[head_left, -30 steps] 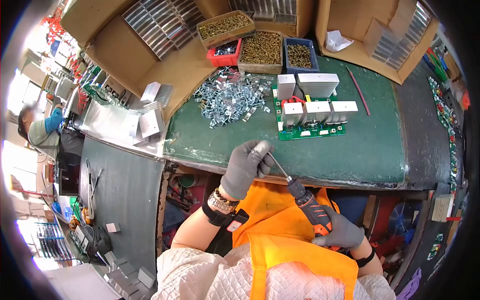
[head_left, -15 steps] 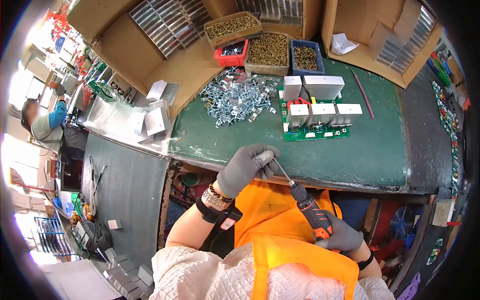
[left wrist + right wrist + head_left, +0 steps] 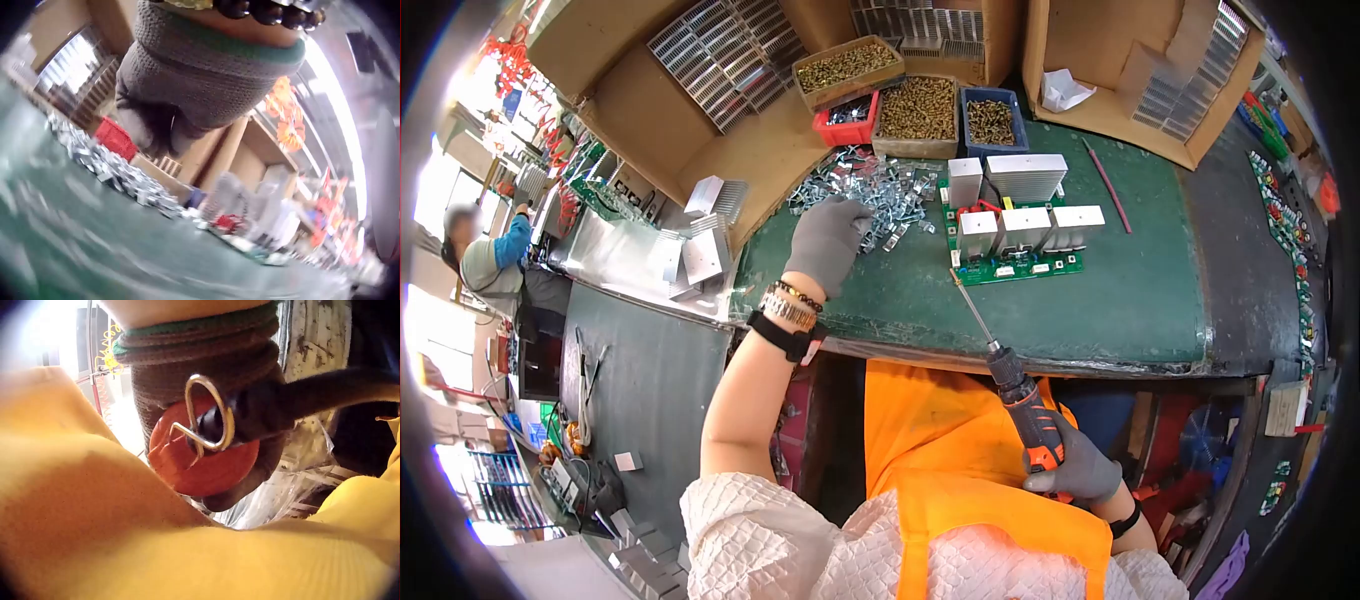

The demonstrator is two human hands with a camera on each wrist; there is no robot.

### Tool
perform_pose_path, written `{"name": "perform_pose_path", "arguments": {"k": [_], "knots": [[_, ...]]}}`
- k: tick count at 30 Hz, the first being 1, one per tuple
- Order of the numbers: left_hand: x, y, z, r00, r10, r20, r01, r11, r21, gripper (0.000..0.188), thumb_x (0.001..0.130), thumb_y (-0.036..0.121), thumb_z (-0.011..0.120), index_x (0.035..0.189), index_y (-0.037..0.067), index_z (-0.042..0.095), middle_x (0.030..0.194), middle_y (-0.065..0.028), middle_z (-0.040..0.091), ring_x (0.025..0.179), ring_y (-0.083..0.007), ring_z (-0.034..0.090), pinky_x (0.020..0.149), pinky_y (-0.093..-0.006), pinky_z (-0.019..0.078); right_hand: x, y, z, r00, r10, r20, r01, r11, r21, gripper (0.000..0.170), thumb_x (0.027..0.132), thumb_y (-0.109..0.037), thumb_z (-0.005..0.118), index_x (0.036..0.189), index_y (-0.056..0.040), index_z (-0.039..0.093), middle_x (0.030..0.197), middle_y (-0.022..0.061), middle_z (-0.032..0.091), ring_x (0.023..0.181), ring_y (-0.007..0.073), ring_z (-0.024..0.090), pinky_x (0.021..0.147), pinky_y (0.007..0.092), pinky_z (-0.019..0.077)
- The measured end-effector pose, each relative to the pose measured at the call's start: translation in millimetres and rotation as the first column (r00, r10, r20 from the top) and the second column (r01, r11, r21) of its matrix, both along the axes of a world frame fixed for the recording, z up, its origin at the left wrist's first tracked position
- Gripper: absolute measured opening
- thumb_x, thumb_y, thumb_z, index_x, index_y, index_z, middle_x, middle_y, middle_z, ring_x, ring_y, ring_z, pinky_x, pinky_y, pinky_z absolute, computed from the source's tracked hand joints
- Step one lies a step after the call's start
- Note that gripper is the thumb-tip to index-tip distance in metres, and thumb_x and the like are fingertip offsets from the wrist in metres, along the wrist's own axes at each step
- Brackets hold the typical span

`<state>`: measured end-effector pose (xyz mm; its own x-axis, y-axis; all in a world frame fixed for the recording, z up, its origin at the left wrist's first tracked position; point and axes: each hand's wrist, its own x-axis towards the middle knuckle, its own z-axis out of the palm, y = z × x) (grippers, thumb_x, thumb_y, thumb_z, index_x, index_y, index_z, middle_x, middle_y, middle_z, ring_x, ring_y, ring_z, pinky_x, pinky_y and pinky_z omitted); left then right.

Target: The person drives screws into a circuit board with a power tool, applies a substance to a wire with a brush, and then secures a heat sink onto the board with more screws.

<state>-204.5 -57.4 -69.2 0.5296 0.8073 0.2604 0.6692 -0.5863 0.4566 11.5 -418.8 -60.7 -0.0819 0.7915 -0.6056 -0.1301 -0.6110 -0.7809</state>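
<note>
The left hand point(image 3: 828, 243), in a grey glove, reaches over the edge of a pile of small metal clips point(image 3: 887, 205); its fingertips are partly hidden in the head view. In the left wrist view the gloved hand point(image 3: 181, 81) hangs above the clips point(image 3: 119, 175) with fingers pointing down. The right hand point(image 3: 1082, 462) grips an orange and black power screwdriver point(image 3: 1030, 420), its long bit pointing up-left with a brass-coloured piece at the tip. The right wrist view shows the tool's orange end point(image 3: 219, 469) inside the glove point(image 3: 200, 369). A green circuit board point(image 3: 1025, 268) with heatsinks lies beyond the bit.
Bins of brass screws point(image 3: 917, 110) and a red bin point(image 3: 846, 124) stand behind the clips. Cardboard boxes point(image 3: 640, 130) with heatsinks line the back. A dark red rod point(image 3: 1110, 190) lies right of the board. Loose heatsinks point(image 3: 703, 252) sit at left, where another person point(image 3: 492, 262) works.
The left hand has left the screwdriver's bit tip and moved up and left to the clips. The bit tip now shows a brass-coloured piece. The right hand still grips the tool.
</note>
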Motion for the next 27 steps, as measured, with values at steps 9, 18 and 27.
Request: {"name": "perform_pose_path", "arguments": {"k": [9,18,27], "knots": [[13.0,-1.8,3.5,0.937,0.083,-0.34,-0.091,0.996,-0.006,0.021,0.084,0.018,0.066,0.104,0.013,0.072,0.104,-0.0106,0.065,0.102,-0.0332,0.061,0.09,-0.0413,0.0487,-5.7,-3.1,-0.1,0.999,-0.05,0.016,0.049,0.999,0.01,0.081,0.064,-0.015,0.086,0.132,-0.0024,0.044,0.087,0.0014,0.058,0.072,0.0092,0.056,0.065,0.0253,0.0493],[8.7,1.4,1.3,0.938,0.045,-0.345,-0.065,0.997,-0.047,0.02,0.082,0.016,0.068,0.101,0.011,0.072,0.105,-0.0111,0.065,0.1,-0.0333,0.061,0.088,-0.0405,0.0481,-5.8,-11.1,-6.1,0.998,-0.019,0.062,0.02,1.0,-0.017,0.082,0.063,-0.022,0.087,0.132,-0.003,0.046,0.091,0.0024,0.058,0.078,0.0101,0.056,0.071,0.0267,0.0491],[-6.7,19.5,0.8,0.963,0.206,0.173,-0.131,0.92,-0.369,0.014,0.076,0.008,0.078,0.087,0.003,0.071,0.082,-0.0049,0.069,0.073,-0.0153,0.063,0.069,-0.0307,0.0494,-5.6,-10.7,-2.5,0.995,0.007,0.103,-0.01,0.999,0.037,0.087,0.063,-0.028,0.087,0.135,-0.0025,0.044,0.099,0.0052,0.058,0.087,0.0126,0.056,0.079,0.0277,0.0483]]}}
